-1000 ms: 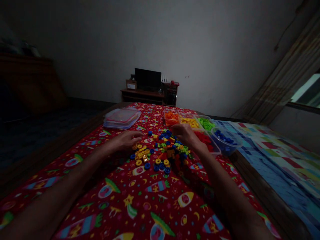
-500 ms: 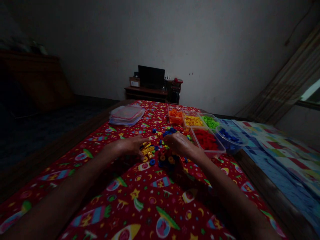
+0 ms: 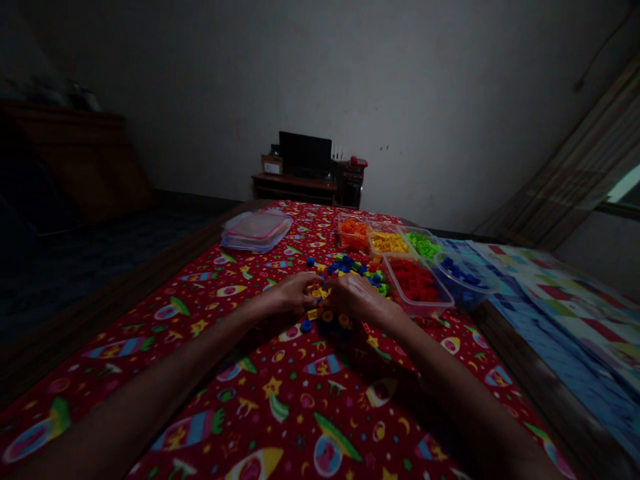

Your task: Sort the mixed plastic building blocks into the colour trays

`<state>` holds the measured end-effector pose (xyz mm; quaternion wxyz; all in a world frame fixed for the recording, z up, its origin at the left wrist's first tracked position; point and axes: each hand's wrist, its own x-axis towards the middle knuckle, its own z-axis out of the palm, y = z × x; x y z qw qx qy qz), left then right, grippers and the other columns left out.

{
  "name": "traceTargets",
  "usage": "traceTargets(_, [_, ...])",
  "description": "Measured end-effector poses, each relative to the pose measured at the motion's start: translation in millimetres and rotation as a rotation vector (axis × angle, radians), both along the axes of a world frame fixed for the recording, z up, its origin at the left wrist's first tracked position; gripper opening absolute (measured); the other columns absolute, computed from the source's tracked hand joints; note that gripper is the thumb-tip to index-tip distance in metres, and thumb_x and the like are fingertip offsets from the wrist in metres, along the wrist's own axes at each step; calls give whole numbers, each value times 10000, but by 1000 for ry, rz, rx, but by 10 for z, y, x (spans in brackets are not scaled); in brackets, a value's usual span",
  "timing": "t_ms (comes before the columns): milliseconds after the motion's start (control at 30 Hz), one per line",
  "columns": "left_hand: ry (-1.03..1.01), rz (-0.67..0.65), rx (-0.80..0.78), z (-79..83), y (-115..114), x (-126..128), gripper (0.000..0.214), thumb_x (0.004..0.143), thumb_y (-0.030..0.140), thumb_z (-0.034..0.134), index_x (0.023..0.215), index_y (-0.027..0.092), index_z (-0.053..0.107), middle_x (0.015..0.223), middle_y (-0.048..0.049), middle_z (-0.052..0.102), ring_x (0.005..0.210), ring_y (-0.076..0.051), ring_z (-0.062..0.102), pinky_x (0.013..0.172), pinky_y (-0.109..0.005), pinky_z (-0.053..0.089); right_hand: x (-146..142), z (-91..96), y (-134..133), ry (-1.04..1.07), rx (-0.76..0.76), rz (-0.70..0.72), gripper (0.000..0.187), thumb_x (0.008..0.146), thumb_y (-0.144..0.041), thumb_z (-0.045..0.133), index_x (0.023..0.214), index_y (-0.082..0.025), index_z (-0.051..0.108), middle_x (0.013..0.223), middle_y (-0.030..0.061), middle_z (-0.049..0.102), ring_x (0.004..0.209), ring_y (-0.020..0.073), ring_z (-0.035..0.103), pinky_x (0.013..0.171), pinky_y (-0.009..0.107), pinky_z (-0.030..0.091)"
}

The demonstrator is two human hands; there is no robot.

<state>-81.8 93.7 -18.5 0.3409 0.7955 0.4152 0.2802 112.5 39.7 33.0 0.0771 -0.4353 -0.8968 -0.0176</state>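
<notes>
My left hand (image 3: 295,292) curls its fingers and thumb around yellow building blocks (image 3: 319,293) in the middle of the tablecloth. Close on its right, my right hand (image 3: 354,293) has its fingers bent down over the same blocks, and its fingertips are partly hidden. Loose blue blocks (image 3: 345,265) lie just beyond the hands, with green blocks (image 3: 383,287) by the right hand. A blue wheel-like piece (image 3: 306,326) rests below the left hand. Several yellow and dark round pieces (image 3: 344,321) sit under the right hand.
At the right stand clear containers of orange blocks (image 3: 353,230), yellow blocks (image 3: 389,243), green blocks (image 3: 424,245), red blocks (image 3: 417,280) and blue blocks (image 3: 460,273). Stacked lids (image 3: 257,230) lie at the far left of the red tablecloth (image 3: 280,433). A bed (image 3: 560,287) adjoins the right side.
My left hand has moved right, bringing yellow blocks toward my right hand. The two hands are now close together with the yellow blocks between them.
</notes>
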Motion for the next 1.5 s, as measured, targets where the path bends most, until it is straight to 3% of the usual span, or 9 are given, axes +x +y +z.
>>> traceTargets(233, [33,43,-137,334,-10,-207,491,606,330,624,1073,177,651,843,-36,693,680,-179,621,554,-239,468,126,-51,94,30,45,-37,212,857,-246,527,996,-154,658,822,88,647,749,162,553,622,251,317])
traceTargets(433, [509,-193,-109,481,-118,-327,278,592,385,672,791,192,684,710,4,670,625,-155,572,522,-206,399,102,-297,56,196,103,226,260,816,-326,632,997,-140,611,893,76,614,810,151,521,705,239,361])
traceTargets(567, [687,-195,24,470,-236,-169,151,669,275,564,751,178,644,659,21,623,581,-125,518,492,-199,325,110,-373,79,283,86,289,123,829,-175,590,941,-125,599,874,67,586,788,134,497,700,228,365])
traceTargets(767, [458,-50,128,447,-147,-122,189,716,319,518,672,160,611,598,16,587,565,-129,519,505,-217,327,185,-160,161,372,22,112,158,819,-127,541,964,-133,602,865,65,594,782,139,504,714,245,376])
traceTargets(967, [-65,97,-145,375,-85,-84,449,676,386,620,1060,156,582,635,29,624,552,-142,580,512,-232,435,130,-60,313,672,-228,-37,294,751,-99,552,1028,-135,646,871,52,649,753,138,576,659,232,416])
traceTargets(1067, [-201,86,-291,344,-116,10,555,648,329,665,1151,149,519,589,55,603,513,-129,577,515,-238,466,80,-65,311,733,-252,-6,330,740,-96,568,1053,-148,659,837,36,656,733,130,582,645,220,414])
traceTargets(1233, [-306,57,-447,315,-169,119,631,654,272,694,1227,145,466,577,65,602,497,-125,594,536,-247,495,47,-17,179,596,-192,94,314,793,-147,567,1094,-153,653,778,23,637,651,104,529,608,206,367])
traceTargets(1400, [-282,49,-466,303,-197,137,718,668,327,705,1303,148,419,650,33,652,524,-137,619,561,-261,506,60,8,96,418,-160,178,187,799,-125,567,959,-115,663,768,37,625,624,91,477,590,197,332])
traceTargets(1500, [-223,5,-401,317,-207,127,548,727,433,627,1195,165,534,663,12,668,566,-155,632,574,-268,508,87,30,78,380,-127,193,163,846,-137,510,895,-103,663,732,37,615,597,83,454,578,197,316])
